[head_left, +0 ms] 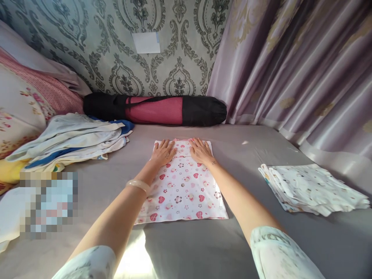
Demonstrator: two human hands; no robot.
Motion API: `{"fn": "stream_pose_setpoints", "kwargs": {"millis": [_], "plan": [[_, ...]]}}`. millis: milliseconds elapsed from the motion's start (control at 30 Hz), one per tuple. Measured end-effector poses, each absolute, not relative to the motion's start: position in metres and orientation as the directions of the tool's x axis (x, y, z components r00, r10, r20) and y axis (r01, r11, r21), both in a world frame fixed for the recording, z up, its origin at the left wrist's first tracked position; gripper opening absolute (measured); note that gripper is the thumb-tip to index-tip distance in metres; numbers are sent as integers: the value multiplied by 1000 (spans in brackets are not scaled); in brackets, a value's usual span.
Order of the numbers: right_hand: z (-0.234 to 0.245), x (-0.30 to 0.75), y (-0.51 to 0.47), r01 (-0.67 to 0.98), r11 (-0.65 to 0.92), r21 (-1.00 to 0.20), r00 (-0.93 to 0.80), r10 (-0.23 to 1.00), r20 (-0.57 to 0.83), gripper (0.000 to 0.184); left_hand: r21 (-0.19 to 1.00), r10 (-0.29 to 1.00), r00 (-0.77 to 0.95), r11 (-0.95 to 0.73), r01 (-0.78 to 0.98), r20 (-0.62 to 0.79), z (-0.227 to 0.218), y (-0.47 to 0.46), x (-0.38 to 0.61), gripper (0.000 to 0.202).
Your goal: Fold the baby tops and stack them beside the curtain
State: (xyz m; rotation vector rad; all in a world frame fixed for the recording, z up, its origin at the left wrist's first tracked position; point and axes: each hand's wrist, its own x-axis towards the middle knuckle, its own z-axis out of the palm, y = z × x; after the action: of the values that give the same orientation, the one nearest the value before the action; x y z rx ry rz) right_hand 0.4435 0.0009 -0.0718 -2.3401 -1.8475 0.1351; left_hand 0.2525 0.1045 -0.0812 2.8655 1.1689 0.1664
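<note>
A white garment (pixel 183 190) printed with red hearts and small flowers lies flat before me, folded into a near-rectangle. Its far edge shows a strip of pink trim between my hands. My left hand (pixel 164 151) rests palm down on the far left corner, fingers stretched out. On the far right corner my right hand (pixel 201 150) lies flat too, fingers spread and pointing away from me. Neither hand grips the cloth. A pale bangle (pixel 138 185) circles my left wrist.
A grey sheet (pixel 186 248) covers the surface. Folded patterned cloths (pixel 314 188) are stacked at right. Loose clothes (pixel 78 135) are heaped at left, near a blurred patch. A black and pink rolled bag (pixel 154 110) lies along the wall; a purple curtain (pixel 290 66) hangs at right.
</note>
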Motion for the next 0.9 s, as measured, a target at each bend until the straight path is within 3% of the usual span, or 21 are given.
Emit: {"fn": "stream_pose_setpoints", "kwargs": {"millis": [167,567,700,800,900], "plan": [[-63,455,-5,949,-215,-228,223,975,9,60,112,696,717,-716,689,40,-73,109,239,67],[-75,469,-25,943,-274,-188,287,957,46,63,121,699,715,-708,696,-19,-85,118,212,70],[-64,465,-31,947,-265,-180,277,960,40,64,76,696,716,-718,692,53,-73,107,213,71],[-57,452,-50,967,-188,-174,205,974,91,64,5,657,746,-751,660,106,-62,84,204,72],[-58,433,-79,979,-36,-199,52,996,72,65,8,553,832,-833,554,43,-59,54,185,71]]}}
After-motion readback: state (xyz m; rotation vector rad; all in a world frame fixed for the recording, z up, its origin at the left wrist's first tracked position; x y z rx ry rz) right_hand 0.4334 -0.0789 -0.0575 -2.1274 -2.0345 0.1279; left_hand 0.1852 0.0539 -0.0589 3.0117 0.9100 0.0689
